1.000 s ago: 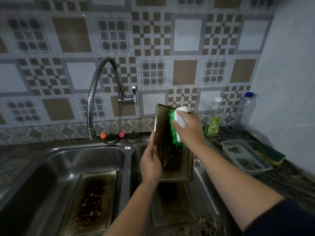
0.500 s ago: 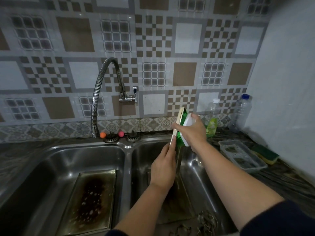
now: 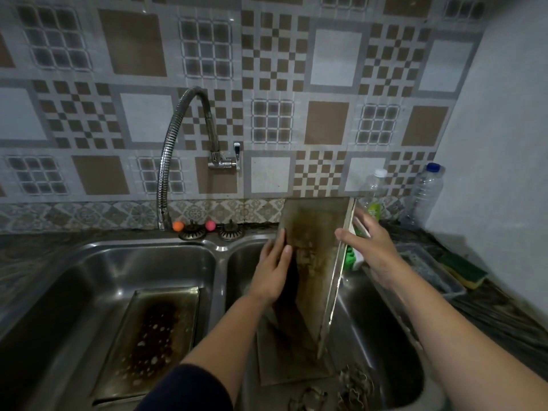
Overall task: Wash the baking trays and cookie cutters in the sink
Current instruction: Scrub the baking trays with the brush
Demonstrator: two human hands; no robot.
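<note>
A stained baking tray (image 3: 314,250) stands upright in the right sink basin (image 3: 382,315), its dirty face turned toward me. My left hand (image 3: 274,268) grips its left edge, fingers pointing up. Behind the tray's right rim, my right hand (image 3: 370,247) holds a green scrub brush (image 3: 351,256) with a white handle, thumb reaching over the rim. A second tray (image 3: 284,366) lies flat on the basin floor under it. Cookie cutters (image 3: 355,387) sit at the basin's near end. A third, burnt tray (image 3: 148,345) lies in the left basin (image 3: 74,286).
A flexible faucet (image 3: 178,137) arches from the wall toward the left basin. Two strainer plugs (image 3: 192,231) sit on the sink's back ledge. On the right counter stand a soap bottle (image 3: 372,194), a clear bottle (image 3: 427,194), a plastic container (image 3: 427,262) and a sponge (image 3: 465,271).
The upright tray has been turned about its long axis, from edge-on to face toward me. My right hand with the brush has ended up behind its right rim.
</note>
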